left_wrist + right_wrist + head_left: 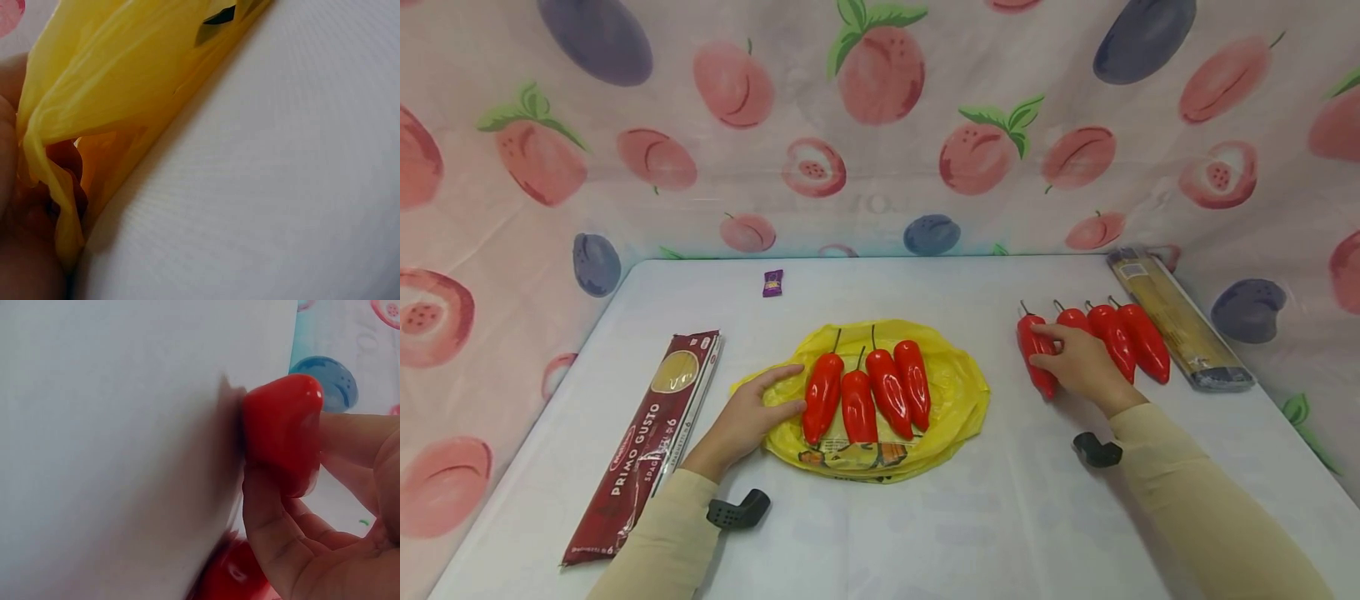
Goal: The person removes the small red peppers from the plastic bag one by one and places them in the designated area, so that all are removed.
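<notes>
Several glossy red peppers point(858, 404) lie side by side on a flattened yellow plastic bag point(955, 400) in the middle of the table. At the bag's left edge, my left hand point(745, 417) grips the plastic, its fingertips right by the leftmost pepper point(823, 398). Yellow folds point(112, 81) stand up against that hand in the left wrist view. On the right, my right hand point(1086, 364) pinches a red pepper point(284, 428) between thumb and fingers. More red peppers point(1142, 340) lie in a row beside it, one partly hidden by the hand.
A dark red spaghetti packet point(643, 446) lies at the left, close to my left forearm. Another pasta pack point(1176, 321), clear with yellow strands, lies along the right edge. Toward the back is a small purple wrapped sweet point(772, 283). A fruit-patterned curtain point(880, 167) surrounds the table.
</notes>
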Available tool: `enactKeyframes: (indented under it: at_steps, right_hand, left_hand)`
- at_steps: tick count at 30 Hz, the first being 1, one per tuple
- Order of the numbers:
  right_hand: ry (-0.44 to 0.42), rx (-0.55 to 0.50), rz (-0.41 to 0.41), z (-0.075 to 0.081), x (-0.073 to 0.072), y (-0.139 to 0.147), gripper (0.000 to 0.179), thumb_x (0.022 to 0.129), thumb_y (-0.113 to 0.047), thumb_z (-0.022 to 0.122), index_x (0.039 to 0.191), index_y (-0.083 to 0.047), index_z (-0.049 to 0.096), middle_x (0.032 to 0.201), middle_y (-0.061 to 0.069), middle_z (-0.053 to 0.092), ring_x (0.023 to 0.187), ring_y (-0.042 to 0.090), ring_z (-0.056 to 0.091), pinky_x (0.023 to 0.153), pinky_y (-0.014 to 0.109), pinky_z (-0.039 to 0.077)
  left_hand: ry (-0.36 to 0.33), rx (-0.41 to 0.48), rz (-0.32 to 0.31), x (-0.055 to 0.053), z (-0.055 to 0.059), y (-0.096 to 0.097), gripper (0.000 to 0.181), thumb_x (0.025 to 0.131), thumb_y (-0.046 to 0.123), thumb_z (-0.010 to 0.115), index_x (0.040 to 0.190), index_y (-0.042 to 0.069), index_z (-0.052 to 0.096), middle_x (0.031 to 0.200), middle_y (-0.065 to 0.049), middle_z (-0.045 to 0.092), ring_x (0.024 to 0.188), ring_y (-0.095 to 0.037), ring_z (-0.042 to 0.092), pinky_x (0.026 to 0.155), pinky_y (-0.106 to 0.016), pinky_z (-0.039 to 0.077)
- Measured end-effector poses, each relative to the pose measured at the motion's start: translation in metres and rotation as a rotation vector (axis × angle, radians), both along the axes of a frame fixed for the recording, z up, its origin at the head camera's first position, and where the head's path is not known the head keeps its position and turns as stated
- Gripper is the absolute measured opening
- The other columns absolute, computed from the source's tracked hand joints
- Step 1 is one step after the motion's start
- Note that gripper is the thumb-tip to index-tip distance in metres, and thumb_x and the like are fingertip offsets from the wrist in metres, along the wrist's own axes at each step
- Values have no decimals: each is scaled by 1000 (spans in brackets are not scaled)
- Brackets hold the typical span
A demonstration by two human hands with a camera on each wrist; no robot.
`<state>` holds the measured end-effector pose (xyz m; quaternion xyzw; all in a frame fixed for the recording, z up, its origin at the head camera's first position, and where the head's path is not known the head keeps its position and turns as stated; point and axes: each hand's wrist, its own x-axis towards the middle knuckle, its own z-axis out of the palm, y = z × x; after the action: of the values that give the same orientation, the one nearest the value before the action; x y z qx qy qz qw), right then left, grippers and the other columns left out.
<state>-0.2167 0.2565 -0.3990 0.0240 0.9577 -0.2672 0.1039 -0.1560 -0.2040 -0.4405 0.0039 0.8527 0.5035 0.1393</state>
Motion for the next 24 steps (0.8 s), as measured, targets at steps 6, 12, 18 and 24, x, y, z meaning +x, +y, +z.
enactKeyframes:
  at_steps: [6,12,18,24]
  right_hand:
    - [-8,3,6,0,-1,-2,70,95,-25,70,154,-7,38,138,32,47,122,50,45,81,50,58]
    - [-12,-6,8,0,-1,-2,70,95,-24,70,154,-7,38,140,31,46,125,51,43,82,52,58]
    - [-2,-4,10,0,-1,-1,69,95,-24,70,154,-7,38,140,31,46,125,50,42,82,53,57]
    - [-8,-6,-7,1,-1,-2,71,94,-26,70,154,-7,37,140,30,46,125,50,42,82,53,57]
  left_hand:
    - [0,-3,-1,0,0,-1,60,92,38,71,147,28,51,157,-10,34,139,-34,34,105,-48,45]
    - [-3,-9,3,0,-1,0,60,92,39,71,147,29,51,157,-10,35,138,-33,36,103,-46,47]
    - [-1,-1,3,1,0,0,60,92,38,71,147,28,51,157,-10,35,138,-33,36,103,-46,47]
    - [-7,-4,5,1,1,0,61,91,39,71,147,29,50,157,-10,34,139,-34,34,103,-47,46]
